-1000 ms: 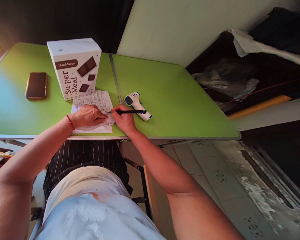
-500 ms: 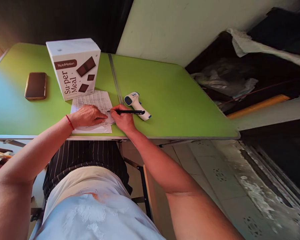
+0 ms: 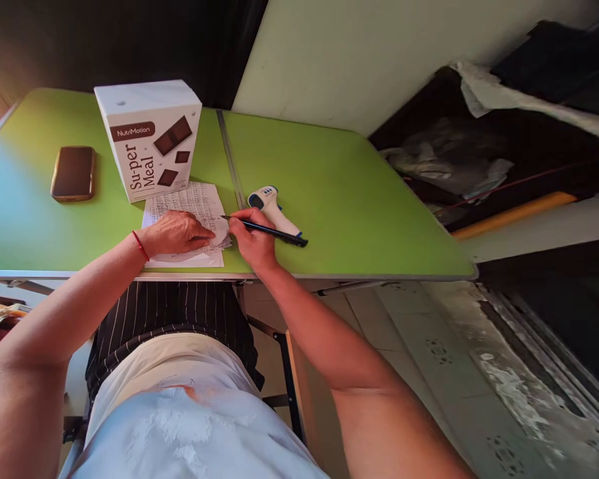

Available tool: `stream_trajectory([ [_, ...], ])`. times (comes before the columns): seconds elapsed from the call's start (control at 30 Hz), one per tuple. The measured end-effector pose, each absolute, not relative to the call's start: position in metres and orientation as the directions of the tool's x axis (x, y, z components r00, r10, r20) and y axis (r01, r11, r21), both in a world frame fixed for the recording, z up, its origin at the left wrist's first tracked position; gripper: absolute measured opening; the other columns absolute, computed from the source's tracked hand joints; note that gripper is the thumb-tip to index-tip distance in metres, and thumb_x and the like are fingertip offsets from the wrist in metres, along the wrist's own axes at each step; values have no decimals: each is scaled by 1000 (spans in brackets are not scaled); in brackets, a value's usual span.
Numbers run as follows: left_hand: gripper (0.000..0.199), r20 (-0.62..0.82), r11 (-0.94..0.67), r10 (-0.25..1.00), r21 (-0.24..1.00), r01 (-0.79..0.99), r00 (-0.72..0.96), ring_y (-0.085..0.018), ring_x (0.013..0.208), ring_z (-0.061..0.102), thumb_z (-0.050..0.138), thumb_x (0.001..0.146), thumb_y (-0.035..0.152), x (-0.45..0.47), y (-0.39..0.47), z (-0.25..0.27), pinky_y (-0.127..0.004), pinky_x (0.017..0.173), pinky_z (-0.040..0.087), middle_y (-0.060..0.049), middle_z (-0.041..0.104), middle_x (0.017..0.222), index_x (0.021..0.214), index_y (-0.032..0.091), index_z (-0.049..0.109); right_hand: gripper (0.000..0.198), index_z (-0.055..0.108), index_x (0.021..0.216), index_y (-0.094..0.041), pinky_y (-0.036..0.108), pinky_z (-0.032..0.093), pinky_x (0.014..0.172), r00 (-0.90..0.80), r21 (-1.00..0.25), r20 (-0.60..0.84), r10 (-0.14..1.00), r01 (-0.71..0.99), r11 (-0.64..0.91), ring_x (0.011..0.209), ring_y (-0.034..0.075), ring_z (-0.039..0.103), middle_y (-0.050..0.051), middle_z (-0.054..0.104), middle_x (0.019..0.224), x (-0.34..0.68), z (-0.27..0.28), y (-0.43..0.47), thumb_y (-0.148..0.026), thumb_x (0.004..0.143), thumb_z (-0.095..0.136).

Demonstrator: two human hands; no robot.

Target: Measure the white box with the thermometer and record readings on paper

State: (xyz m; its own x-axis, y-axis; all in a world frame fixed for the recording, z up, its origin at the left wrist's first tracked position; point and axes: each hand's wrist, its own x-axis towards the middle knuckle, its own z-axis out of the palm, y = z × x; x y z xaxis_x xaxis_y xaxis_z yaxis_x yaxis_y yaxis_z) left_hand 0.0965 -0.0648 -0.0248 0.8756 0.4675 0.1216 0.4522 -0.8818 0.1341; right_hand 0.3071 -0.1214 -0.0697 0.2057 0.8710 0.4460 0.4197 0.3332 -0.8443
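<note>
Head view, looking down over a green folding table (image 3: 359,193): the right hand (image 3: 252,239) grips a black pen (image 3: 264,229) between thumb and fingers, its tip at the right edge of a sheet of paper (image 3: 190,203) covered in lines of handwriting. The left hand (image 3: 177,231) lies flat on the sheet, fingers together, grasping nothing and pinning the page near its near edge. The pen slants away to the right, its back end passing over the handle of a white and blue infrared thermometer (image 3: 272,206) that lies just right of the paper. As a judgement, writing here goes best with the left palm kept pressing so the loose sheet cannot slide on the smooth top, the right wrist resting on the table, and the pen's back end held clear of the thermometer so it is not nudged. A white box (image 3: 147,140) stands upright at the far edge of the sheet, touching or overlapping it; its front reads "NutriMotion" on a brown band and "Su-per Meal" in brown letters, beside pictured brown squares. A dark phone (image 3: 73,173) lies face down at far left, well apart. The handwriting on the sheet is too small to read
</note>
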Motion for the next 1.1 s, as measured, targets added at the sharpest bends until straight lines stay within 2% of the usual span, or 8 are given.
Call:
stream_trajectory([
  [0.1,36,130,-888,457,122,443,880,-22,82,73,55,103,39,97,-65,-25,-30,62,38,-9,81,92,124,26,81,34,64,92,-27,34,54,68,154,-811,529,834,381,444,69,17,64,-2,67,75,309,-67,-129,-60,90,64],
  [0.23,36,161,-904,426,108,413,890,-20,79,72,55,103,39,95,-64,-26,-29,61,38,-8,80,91,126,27,80,39,63,97,-27,32,55,65,82,-825,527,846,286,487,68,16,65,-2,69,76,308,-61,-125,-66,91,65],
  [0.37,36,162,-898,435,141,416,886,-20,82,74,56,101,38,93,-62,-26,-28,63,40,-8,82,93,126,26,80,30,61,88,-26,30,51,59,58,-889,407,912,255,380,61,15,61,-3,65,68,307,-61,-117,-55,86,69],
  [0.47,33,133,-886,446,209,414,885,-21,88,76,60,99,38,92,-61,-23,-27,67,44,-7,83,99,120,25,82,19,58,79,-26,29,46,54,114,-919,328,938,270,288,53,14,54,-6,57,59,307,-65,-118,-43,83,65],
  [0.63,29,102,-841,489,317,438,866,-23,93,78,64,96,37,88,-59,-15,-27,71,48,-6,84,104,113,23,84,12,55,70,-25,31,50,62,165,-881,377,911,368,298,59,14,54,-5,56,59,306,-69,-122,-30,79,62],
  [1.1,29,72,-801,543,345,490,837,-22,88,78,68,91,33,89,-59,-14,-27,70,49,-6,84,97,114,24,84,9,63,71,-24,31,47,65,68,-831,377,923,465,305,65,15,54,-2,63,67,303,-70,-118,-22,80,63],
])
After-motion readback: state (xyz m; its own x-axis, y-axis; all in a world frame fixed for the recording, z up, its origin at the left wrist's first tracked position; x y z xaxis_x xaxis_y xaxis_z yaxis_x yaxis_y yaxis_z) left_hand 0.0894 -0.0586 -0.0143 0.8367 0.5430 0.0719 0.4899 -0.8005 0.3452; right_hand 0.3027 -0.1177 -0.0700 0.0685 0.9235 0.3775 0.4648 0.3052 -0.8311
